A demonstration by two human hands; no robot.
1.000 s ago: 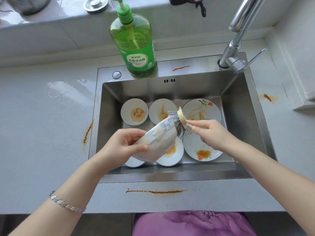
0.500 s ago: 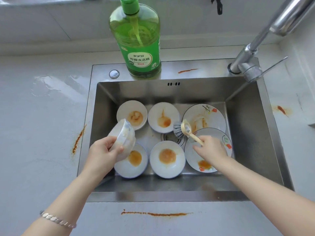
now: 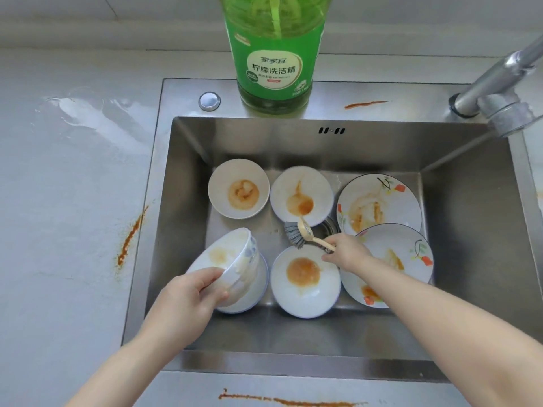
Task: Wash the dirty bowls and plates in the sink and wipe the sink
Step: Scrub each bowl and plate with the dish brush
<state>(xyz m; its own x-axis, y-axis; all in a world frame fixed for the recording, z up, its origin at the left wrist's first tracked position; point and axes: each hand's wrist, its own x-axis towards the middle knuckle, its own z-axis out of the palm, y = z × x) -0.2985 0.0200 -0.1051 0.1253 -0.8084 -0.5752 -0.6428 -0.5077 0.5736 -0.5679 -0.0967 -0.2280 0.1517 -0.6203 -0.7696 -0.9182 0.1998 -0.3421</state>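
Since the earlier frame the view has closed in on the steel sink (image 3: pixel 188 218), and the left hand (image 3: pixel 188 298) has tipped its bowl so the stained inside now faces up. That blue-patterned bowl (image 3: pixel 229 265), gripped at its rim with fingers curled around it, is tilted over another bowl (image 3: pixel 255 292) at the lower left of the basin. The right hand (image 3: pixel 346 254), at centre frame, pinches the cream handle of a dish brush (image 3: pixel 302 235), whose grey bristles point toward the basin floor beside the drain.

Three more sauce-stained bowls sit in the sink: one at upper left (image 3: pixel 238 188), one beside it (image 3: pixel 301 196), and one at lower centre (image 3: pixel 305 282) just under the right hand. Two floral plates overlap at right, the far plate (image 3: pixel 379 204) partly under the near plate (image 3: pixel 411 254). A green dish-soap bottle (image 3: pixel 274 54) stands on the sink's back ledge, the tap (image 3: pixel 496 92) at upper right. Orange smears mark the countertop (image 3: pixel 73 201).
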